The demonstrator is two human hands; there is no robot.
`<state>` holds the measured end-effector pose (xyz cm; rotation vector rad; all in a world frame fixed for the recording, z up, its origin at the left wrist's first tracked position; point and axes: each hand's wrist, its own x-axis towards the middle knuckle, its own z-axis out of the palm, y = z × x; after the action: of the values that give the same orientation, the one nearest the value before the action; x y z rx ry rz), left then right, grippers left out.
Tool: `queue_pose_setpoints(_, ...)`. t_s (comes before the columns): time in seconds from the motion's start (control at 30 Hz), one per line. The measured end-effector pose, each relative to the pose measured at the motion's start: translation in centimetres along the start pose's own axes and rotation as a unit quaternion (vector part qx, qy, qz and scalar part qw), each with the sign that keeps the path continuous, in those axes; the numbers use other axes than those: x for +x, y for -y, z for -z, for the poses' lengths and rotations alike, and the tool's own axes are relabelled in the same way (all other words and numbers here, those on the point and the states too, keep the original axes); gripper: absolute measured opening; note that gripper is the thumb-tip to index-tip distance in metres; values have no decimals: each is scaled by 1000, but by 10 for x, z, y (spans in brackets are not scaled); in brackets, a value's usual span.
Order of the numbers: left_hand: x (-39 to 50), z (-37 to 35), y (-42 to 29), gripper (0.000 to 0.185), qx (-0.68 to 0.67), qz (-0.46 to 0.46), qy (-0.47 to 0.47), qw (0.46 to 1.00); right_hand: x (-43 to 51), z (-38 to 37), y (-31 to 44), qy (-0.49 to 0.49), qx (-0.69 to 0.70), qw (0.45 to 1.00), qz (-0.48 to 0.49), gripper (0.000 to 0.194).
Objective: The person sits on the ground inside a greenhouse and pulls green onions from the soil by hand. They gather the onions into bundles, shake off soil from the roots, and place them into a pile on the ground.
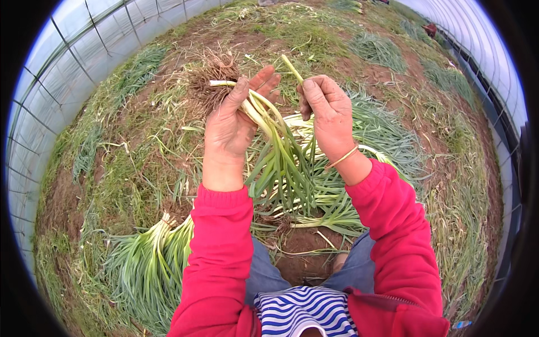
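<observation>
Rooted green allium plants [261, 118] lie across the palm of my left hand [230, 116]. My thumb presses on their white stems while the other fingers are partly spread. A brown, soil-covered root clump [214, 78] sticks out at the upper left, and the long leaves hang down toward my knees. My right hand [326, 105] pinches a thin, pale green stalk piece [291, 67] between thumb and fingers, its end pointing up and left. Both hands are raised over the ground, with a small gap between them. Below and behind my right hand spreads a large allium pile [387, 130].
A thick allium bundle [147, 261] lies on the ground beside my left forearm. Loose leaves and stalks litter the soil [303, 252] between my knees. Further leaf heaps [377, 50] lie ahead. Plastic-sheeted greenhouse walls [59, 76] curve along both sides.
</observation>
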<state>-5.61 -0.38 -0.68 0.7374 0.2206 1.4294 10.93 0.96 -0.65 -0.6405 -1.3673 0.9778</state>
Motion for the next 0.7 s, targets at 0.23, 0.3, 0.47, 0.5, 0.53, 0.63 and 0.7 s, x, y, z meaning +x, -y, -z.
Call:
queue_pose_setpoints(0.23,5,-6,27,33,105,-22,-103,989,17,9,23,149,-397,876,230,15)
queue_pose_setpoints(0.3,4,-6,30,29,150,-90,-113,978,23,3,51,69,-404,875,259,16)
queue_pose_setpoints(0.47,12,-14,46,24,402,-296,-72,864,47,-7,56,214,-436,818,309,25)
queue_pose_setpoints(0.5,11,-16,49,32,354,-250,-59,899,58,0,46,244,-362,872,223,33)
queue_pose_setpoints(0.53,5,-17,44,41,313,-210,-56,925,64,-1,43,239,-316,894,207,41)
queue_pose_setpoints(0.63,0,-35,36,35,313,-145,-171,923,64,5,43,173,-187,934,252,68)
queue_pose_setpoints(0.7,1,-31,38,29,118,-155,-63,979,41,16,10,204,-61,973,85,92)
